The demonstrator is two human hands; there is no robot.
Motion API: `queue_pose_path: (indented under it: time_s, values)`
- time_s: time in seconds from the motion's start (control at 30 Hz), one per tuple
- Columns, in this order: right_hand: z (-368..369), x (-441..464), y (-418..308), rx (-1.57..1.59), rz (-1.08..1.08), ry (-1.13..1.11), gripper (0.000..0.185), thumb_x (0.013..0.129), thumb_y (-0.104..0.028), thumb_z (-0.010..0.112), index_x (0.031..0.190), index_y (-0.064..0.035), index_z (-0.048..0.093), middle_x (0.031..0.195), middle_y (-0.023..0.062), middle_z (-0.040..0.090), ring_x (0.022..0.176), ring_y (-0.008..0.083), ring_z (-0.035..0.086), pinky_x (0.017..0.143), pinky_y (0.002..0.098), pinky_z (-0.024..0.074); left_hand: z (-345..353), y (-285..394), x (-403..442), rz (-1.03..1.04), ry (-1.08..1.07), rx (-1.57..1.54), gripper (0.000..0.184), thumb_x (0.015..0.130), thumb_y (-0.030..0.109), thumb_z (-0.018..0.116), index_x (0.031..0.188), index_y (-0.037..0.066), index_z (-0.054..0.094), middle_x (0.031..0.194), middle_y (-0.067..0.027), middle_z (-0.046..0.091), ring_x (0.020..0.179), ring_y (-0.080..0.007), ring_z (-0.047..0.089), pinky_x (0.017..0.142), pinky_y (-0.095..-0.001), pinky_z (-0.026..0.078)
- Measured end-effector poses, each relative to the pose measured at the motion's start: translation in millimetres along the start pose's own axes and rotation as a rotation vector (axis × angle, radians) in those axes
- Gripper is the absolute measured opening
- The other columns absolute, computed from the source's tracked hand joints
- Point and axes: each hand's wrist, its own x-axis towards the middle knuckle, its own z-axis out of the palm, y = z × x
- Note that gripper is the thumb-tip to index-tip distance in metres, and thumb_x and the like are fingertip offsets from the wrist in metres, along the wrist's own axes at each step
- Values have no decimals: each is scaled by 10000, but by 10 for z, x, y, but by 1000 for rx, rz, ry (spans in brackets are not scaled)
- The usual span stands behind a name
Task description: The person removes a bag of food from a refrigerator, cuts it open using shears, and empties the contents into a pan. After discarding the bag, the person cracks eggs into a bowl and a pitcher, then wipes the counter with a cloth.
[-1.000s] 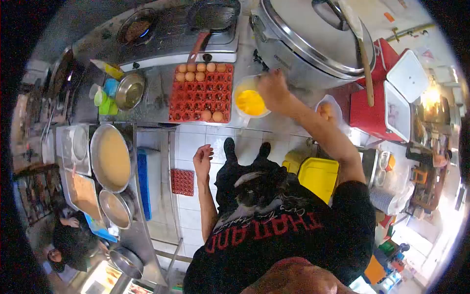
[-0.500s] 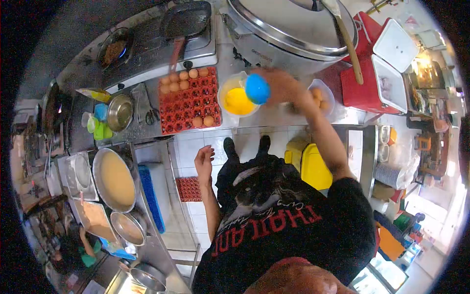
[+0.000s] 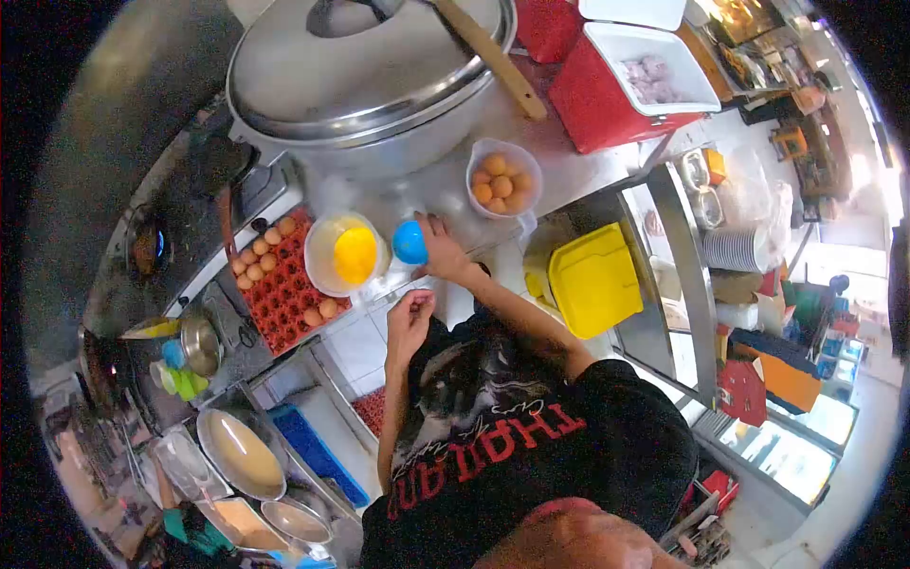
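Observation:
My right hand (image 3: 447, 254) grips the side of a small blue bowl (image 3: 410, 244), low over the steel counter near its front edge. Left of the bowl is a clear plastic jug (image 3: 320, 273) with yellow beaten egg (image 3: 354, 256) in it. My left hand (image 3: 409, 322) is in front of the counter edge, fingers curled in, with nothing visible in them. A red egg tray (image 3: 278, 299) left of the jug carries several brown eggs (image 3: 256, 263) at its far left and a few at its near end. To the right, another clear jug (image 3: 523, 201) holds several whole eggs (image 3: 497, 182).
A large lidded steel pot (image 3: 370, 95) stands behind the jugs, a wooden paddle (image 3: 493, 62) across its lid. Right of it is an open red cooler (image 3: 597, 100). A yellow-lidded bin (image 3: 592, 282) sits below the counter. At left, a burner flame (image 3: 160, 244) is lit under a pan.
My right hand has brought the blue bowl away from above the egg jug, down to its right. My left hand has come up closer and curled. The view has swung right.

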Motion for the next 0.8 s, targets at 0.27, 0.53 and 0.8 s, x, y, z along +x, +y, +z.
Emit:
queue_pose_path:
  time_s: [0.27,0.53,0.8]
  values:
    - [-1886,292,385,-290,156,27,232,744,-204,684,958,-115,703,851,144,691,809,322,668,715,436,538,352,387,213,66,-18,81,146,881,99,639,1009,30,654,816,-38,673,702,-92,596,606,-237,474]
    - [-1811,726,604,-515,-157,-248,240,706,-339,685,821,-130,717,892,122,684,830,329,649,718,440,538,738,910,694,407,-31,257,173,821,93,660,983,34,639,934,-122,673,866,-267,642,739,-366,503]
    - [-1794,816,810,-547,-340,-324,271,644,-374,693,727,-117,705,764,133,675,800,331,644,672,457,530,1098,1217,1417,543,19,897,250,727,141,708,957,56,658,968,-112,644,1021,-309,563,884,-424,430]
